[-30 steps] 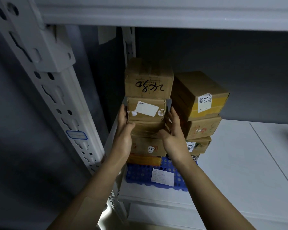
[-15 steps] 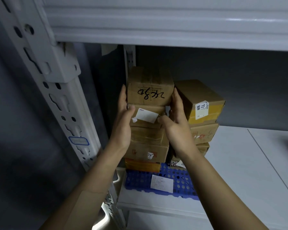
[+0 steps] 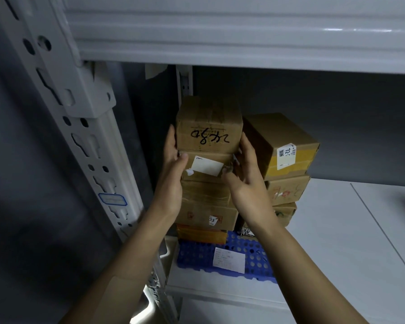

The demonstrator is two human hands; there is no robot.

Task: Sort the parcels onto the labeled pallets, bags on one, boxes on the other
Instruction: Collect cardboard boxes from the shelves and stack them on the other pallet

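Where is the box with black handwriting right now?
Head view, centre: the handwritten box tops the left stack on the blue pallet, flanked by the left hand and right hand, beside the yellow-taped box.

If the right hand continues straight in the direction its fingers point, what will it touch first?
Its fingers lie along the right side of the marked top box. Going straight on, the right hand would probably graze that box, sliding up the gap beside the yellow-taped box; depth is unclear.
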